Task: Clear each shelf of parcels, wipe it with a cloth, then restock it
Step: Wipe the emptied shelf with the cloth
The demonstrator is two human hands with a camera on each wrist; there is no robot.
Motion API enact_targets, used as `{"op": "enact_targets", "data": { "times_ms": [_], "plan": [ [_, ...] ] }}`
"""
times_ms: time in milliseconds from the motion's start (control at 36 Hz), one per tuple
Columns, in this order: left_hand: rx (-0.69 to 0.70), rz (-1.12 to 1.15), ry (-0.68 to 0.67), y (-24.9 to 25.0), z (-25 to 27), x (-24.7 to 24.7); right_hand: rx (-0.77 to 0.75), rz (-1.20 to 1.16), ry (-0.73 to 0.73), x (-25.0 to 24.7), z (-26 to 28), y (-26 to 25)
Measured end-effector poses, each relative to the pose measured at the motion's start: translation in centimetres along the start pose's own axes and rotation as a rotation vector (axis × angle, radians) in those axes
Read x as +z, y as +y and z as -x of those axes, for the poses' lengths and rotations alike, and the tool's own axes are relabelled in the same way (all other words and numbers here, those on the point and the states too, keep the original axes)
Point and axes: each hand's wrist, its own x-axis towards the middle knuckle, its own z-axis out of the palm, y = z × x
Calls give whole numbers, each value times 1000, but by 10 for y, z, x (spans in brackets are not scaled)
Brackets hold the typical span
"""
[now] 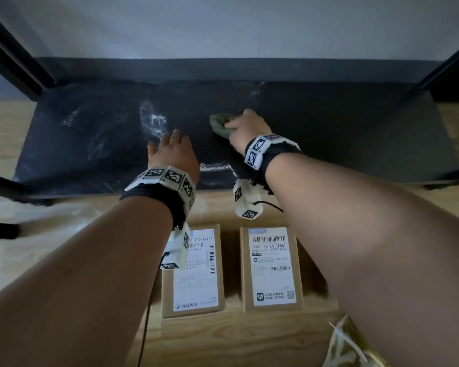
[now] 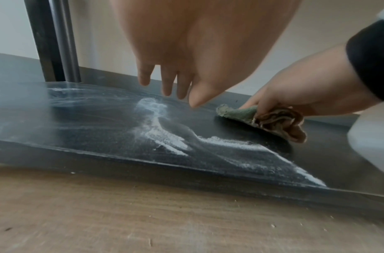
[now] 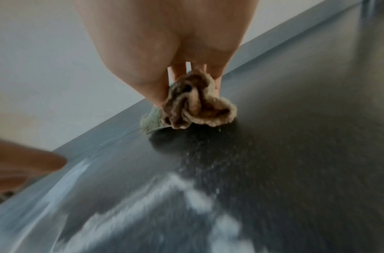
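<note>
The black bottom shelf (image 1: 342, 133) carries no parcels and is streaked with white dust (image 1: 154, 120) on its left half. My right hand (image 1: 245, 128) grips a bunched green and brown cloth (image 1: 220, 125) and presses it on the shelf's middle; the cloth (image 2: 262, 119) (image 3: 191, 106) shows in both wrist views. My left hand (image 1: 172, 149) hovers just above the shelf beside it, fingers (image 2: 167, 82) straight and holding nothing. Two cardboard parcels, one on the left (image 1: 194, 271) and one on the right (image 1: 272, 268), lie on the wooden floor in front of the shelf.
Black shelf uprights stand at the back left (image 1: 13, 64) and the right (image 1: 445, 70), with a grey wall behind. A gold and white packet (image 1: 353, 345) lies on the floor at the lower right. Wooden floor (image 1: 64, 234) runs along the shelf's front edge.
</note>
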Motion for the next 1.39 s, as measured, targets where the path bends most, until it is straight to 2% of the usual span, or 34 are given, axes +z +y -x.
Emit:
{"op": "enact_targets", "data": {
  "times_ms": [83, 139, 250, 361, 444, 528, 639, 694, 778, 805, 889, 972, 1111, 1250, 1333, 1389],
  "plan": [
    [-21, 3, 28, 0, -2, -1, -16, -69, 84, -10, -4, 2],
    [-32, 4, 54, 1, -2, -1, -24, -13, 169, -21, -12, 9],
    [-35, -8, 95, 0, -1, 2, 78, 58, 235, -43, -29, 18],
    [-55, -9, 92, -3, -1, 3, 118, 197, 126, -44, -27, 11],
    [-62, -22, 74, -5, -1, 0, -28, 245, 87, -26, -22, 8],
    [-61, -16, 62, -4, -2, -3, -50, 198, 10, -14, -13, 0],
    [-40, -16, 78, 2, -3, -3, 35, 70, -39, -14, -31, -19],
    [-34, -16, 75, 4, -4, -2, 39, 70, -11, -21, -41, -14],
    [-36, -24, 70, 6, -7, 0, 15, 165, 222, -26, -53, 6],
    [-38, -23, 65, 6, -8, 0, 55, 177, 229, -27, -56, 11],
    [-43, -2, 43, 5, -13, -2, 164, 222, 78, -27, -64, 12],
    [-51, 10, 35, 4, -17, -4, 134, 208, 9, -25, -66, 2],
    [-47, 12, 34, 0, -20, -4, 93, 23, -89, -11, -71, -20],
    [-43, -3, 15, 0, -20, 0, 44, 66, -14, -9, -68, -22],
    [-42, -7, 15, 1, -21, 3, 195, -2, -40, -32, -83, -18],
    [-41, -5, 12, 2, -23, 4, 210, -44, 101, -41, -87, 0]
  ]
}}
